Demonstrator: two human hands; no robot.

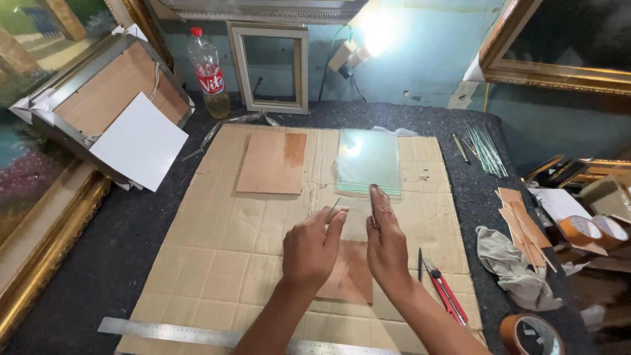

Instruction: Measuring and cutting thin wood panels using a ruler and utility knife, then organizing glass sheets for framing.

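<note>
I am seeing the fingers (336, 220) of my left hand (314, 250) pinching shut on a thin glass strip (333, 210) that is poking up and away past the fingertips. My right hand (384, 240) is lying flat and edge-on just beside it, fingers held straight together and gripping nothing, pressing along the near side of a clear glass pane (358, 227) whose outline I cannot fully make out. Under both hands a brown board (348, 276) is resting on the flattened cardboard sheet (217, 250) that is covering the dark worktop (131, 230). Farther out, a stack of glass panes (368, 161) is sitting just beyond my right fingertips, with another brown board (273, 161) to its left. A red-handled cutter (445, 289) is lying right of my right wrist, a grey rag (513, 266) beyond it, and a steel ruler (171, 332) is lying along the near edge. A plastic bottle (209, 72) is standing at the back
</note>
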